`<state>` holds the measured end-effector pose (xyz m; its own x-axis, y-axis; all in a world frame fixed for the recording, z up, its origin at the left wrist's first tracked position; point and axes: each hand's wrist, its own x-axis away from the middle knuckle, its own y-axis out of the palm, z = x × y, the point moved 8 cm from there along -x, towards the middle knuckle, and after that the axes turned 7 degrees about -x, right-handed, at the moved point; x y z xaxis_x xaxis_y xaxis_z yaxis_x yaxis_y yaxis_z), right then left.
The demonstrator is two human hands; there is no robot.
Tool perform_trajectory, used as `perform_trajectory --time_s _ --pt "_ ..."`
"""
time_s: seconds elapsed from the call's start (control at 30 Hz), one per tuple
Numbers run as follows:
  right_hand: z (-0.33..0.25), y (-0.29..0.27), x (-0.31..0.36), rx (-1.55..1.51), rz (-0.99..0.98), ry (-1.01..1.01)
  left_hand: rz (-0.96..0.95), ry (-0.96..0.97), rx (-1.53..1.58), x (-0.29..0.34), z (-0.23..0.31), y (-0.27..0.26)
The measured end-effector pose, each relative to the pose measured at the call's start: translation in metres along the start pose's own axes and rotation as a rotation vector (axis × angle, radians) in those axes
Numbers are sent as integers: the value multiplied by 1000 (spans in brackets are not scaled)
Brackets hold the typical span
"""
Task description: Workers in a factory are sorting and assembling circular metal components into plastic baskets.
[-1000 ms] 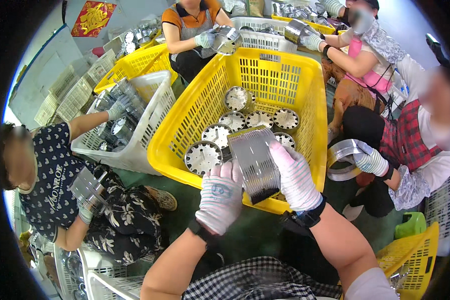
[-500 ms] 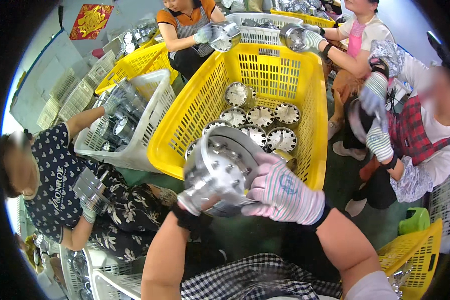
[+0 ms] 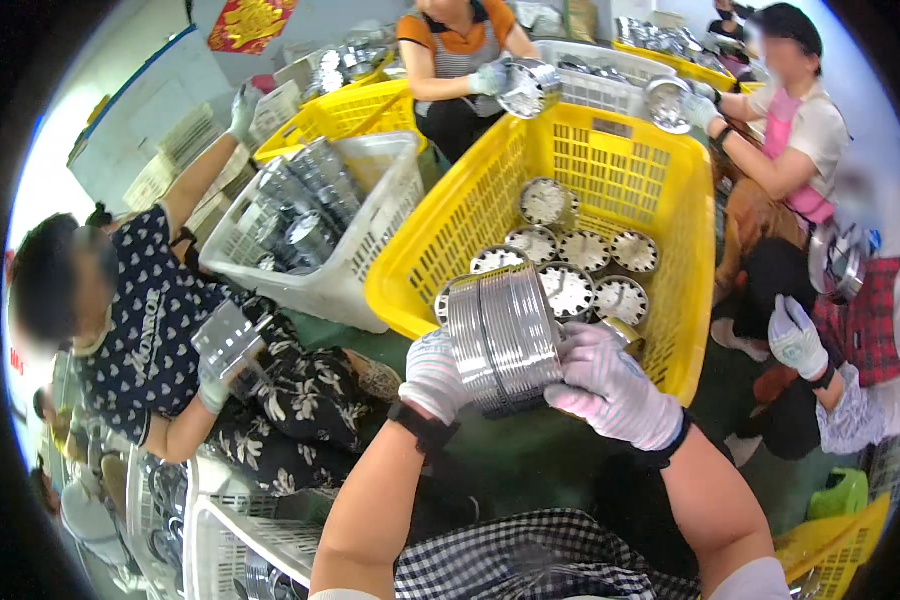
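Nearest us, a black-and-white checked apron [image 3: 540, 555] spreads across our lap, between our bare forearms. We wear a dark band [image 3: 425, 428] on the left wrist and striped gloves on both hands. Our left grip [image 3: 436, 374] is closed on the left side of a ribbed metal cylinder [image 3: 506, 340]; our right grip [image 3: 622, 385] is closed on its right side, fingers bent along the edge. We hold the cylinder slightly tilted, in front of the near rim of a yellow crate [image 3: 470, 212], hiding part of that rim.

Low on our right we see a green stool [image 3: 840, 495]. Inside the crate, round parts [image 3: 567, 290] stand close together, their toothed pale faces up.

On our left, a co-worker in a heart-patterned shirt [image 3: 130, 310] holds a clear-sided, shiny part [image 3: 228, 342] and stretches the other arm up and back. Just beyond, a white crate [image 3: 375, 245] is heaped with metal pieces [image 3: 310, 235]. On our right sits a co-worker in red check [image 3: 875, 310], one gloved hand by the knee.

Past our crate, a co-worker with orange sleeves [image 3: 500, 20] and another in pink [image 3: 778, 125] each hold a metal part. Farthest, a red poster [image 3: 250, 22] hangs on the wall.
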<state>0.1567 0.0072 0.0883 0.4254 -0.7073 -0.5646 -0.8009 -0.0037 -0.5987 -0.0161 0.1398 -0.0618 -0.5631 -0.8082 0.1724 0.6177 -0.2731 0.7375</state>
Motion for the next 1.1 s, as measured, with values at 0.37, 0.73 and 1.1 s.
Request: perform_trajectory --time_s 0.37,0.73,1.1 --pt "1 12 8 -278 42 313 -44 186 -1128 10 -10 -1" --pt "5 -6 6 203 6 89 -224 69 -49 42 21 78" --pt "12 12 7 344 -139 -53 -235 -34 -150 42 23 58"
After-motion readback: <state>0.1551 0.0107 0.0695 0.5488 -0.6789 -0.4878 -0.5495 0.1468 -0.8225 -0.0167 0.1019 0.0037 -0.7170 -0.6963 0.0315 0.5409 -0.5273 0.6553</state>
